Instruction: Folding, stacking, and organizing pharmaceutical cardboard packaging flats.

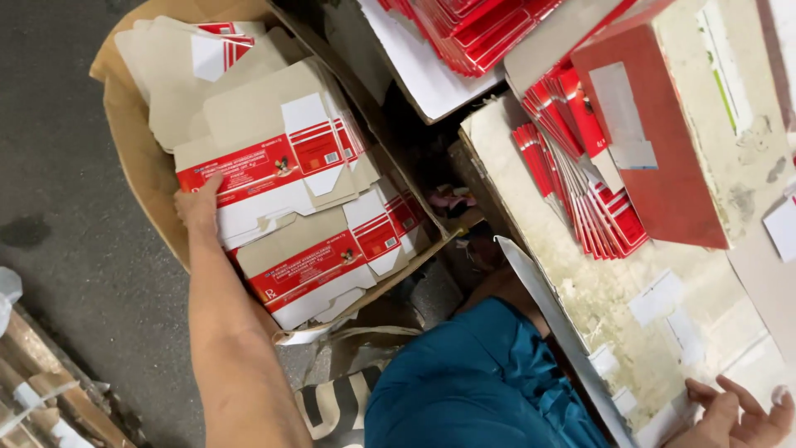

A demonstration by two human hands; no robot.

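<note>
Your left hand point(197, 203) is down in the big brown cardboard carton point(137, 166) on the floor, fingers closed around the edge of the top stack of flat, unfolded red-and-white card box blanks point(274, 162). The thumb lies on the red printed band and the other fingers are tucked under the stack, out of sight. That stack sits tilted in the carton's middle, overlapping a second stack of the same blanks point(332, 253) lower down and touching a greyer pile turned face-down point(178, 70) at the far end.

Your right hand point(738, 411) is well apart, low on the worn, stained pale worktable point(597, 290), fingers loosely curled and spread, gripping nothing that shows. White paper scraps point(655, 299) lie on the table near it. Further up the table, a fanned row of red folded cartons point(580, 178) leans against a red rectangular box point(663, 145). Your teal-clad knee point(481, 382) fills the gap between carton and table.
</note>
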